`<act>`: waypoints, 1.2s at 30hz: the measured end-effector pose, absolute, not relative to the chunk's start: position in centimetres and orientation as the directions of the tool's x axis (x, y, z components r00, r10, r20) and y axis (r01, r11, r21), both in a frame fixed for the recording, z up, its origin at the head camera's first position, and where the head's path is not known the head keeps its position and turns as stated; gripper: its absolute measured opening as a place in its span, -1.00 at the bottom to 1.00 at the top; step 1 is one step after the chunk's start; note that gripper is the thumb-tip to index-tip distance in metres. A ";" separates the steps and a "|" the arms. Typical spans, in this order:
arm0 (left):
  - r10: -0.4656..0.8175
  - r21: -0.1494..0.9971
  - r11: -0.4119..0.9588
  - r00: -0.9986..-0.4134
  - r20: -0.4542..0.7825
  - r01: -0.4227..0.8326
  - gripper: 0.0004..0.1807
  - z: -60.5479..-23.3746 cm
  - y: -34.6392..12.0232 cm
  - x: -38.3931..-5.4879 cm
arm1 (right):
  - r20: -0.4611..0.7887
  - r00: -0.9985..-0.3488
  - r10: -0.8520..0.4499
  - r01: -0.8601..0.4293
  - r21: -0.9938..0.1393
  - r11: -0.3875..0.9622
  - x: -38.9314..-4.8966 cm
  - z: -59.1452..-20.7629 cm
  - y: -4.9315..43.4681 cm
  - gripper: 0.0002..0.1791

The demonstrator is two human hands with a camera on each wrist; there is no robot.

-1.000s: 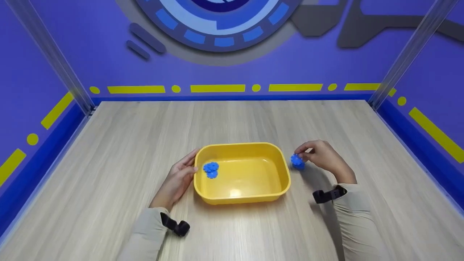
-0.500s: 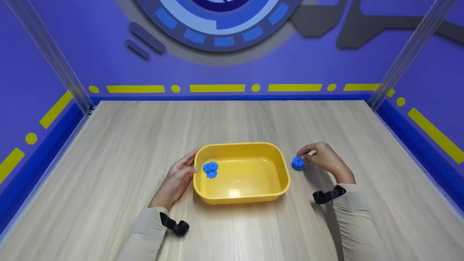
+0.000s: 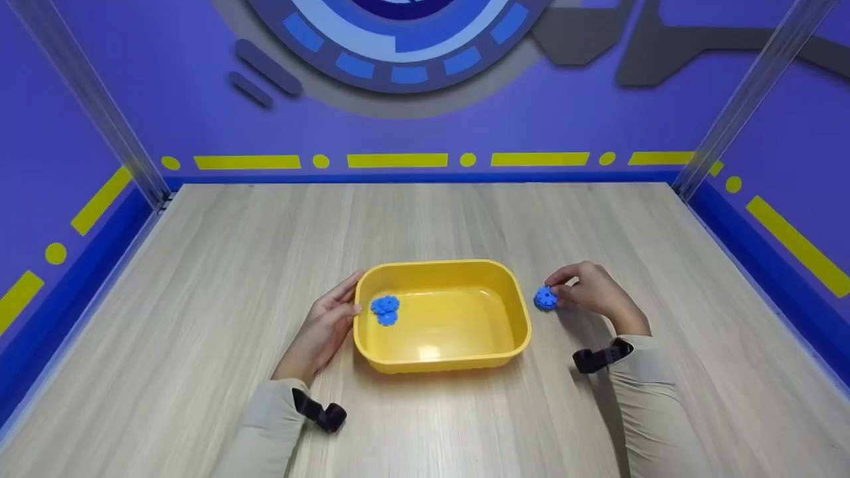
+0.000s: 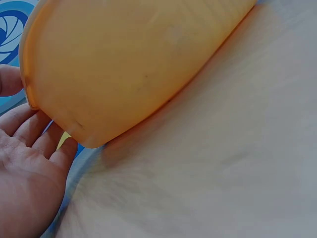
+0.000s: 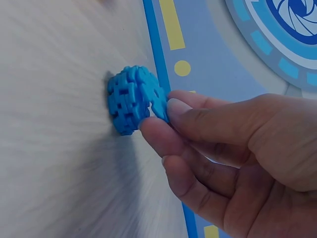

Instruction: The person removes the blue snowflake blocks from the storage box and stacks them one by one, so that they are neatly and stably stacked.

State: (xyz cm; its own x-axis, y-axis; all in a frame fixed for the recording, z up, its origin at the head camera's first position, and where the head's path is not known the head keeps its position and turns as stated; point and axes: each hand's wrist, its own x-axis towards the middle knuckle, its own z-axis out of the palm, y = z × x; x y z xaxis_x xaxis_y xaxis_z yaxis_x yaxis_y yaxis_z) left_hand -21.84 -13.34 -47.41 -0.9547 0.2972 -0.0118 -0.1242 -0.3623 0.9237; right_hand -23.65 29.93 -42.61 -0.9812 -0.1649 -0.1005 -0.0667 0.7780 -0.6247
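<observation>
Slanting up from the lower left of the head view, a beige sleeve (image 3: 262, 428) with a black wrist device (image 3: 325, 415) leads to the left hand (image 3: 322, 328), left of centre. That hand holds the left end of a yellow basin (image 3: 458, 325), thumb at the rim, fingers along the outer wall. The basin stands mid-frame on a wood-grain table (image 3: 431, 219); inside, near its left wall, a small cluster of blue flower-shaped pieces (image 3: 386, 305) lies overlapping. Just past the basin's right side, right of centre, a short blue stack (image 5: 121, 104) sits on the table. To its right, the right hand (image 3: 588, 289) pinches the top piece (image 5: 153, 94) narrowly between thumb and finger; the right wrist view shows it tilted, with a gap between part of it and the stack. A second sleeve (image 3: 651, 405) fills the lower right.
</observation>
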 end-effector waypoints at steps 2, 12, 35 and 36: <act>0.298 0.923 -0.364 -0.955 -0.012 -0.125 -0.28 -47.4 -13.3 -21.9 | -0.109 -0.980 -0.165 -0.061 -0.628 0.776 -23.7 -42.6 29.9 -0.80; 0.293 0.924 -0.361 -0.956 -0.016 -0.126 -0.27 -47.5 -13.5 -22.0 | -0.133 -0.980 -0.151 -0.036 -0.621 0.783 -23.7 -42.3 29.9 -0.77; 0.309 0.923 -0.363 -0.951 -0.006 -0.123 -0.26 -47.6 -13.4 -22.0 | -0.067 -0.971 -0.229 -0.147 -0.588 0.796 -23.6 -39.4 27.9 -0.72; 0.309 0.923 -0.363 -0.951 -0.005 -0.123 -0.26 -47.6 -13.4 -22.0 | -0.073 -0.971 -0.229 -0.145 -0.586 0.798 -23.7 -39.1 27.6 -0.72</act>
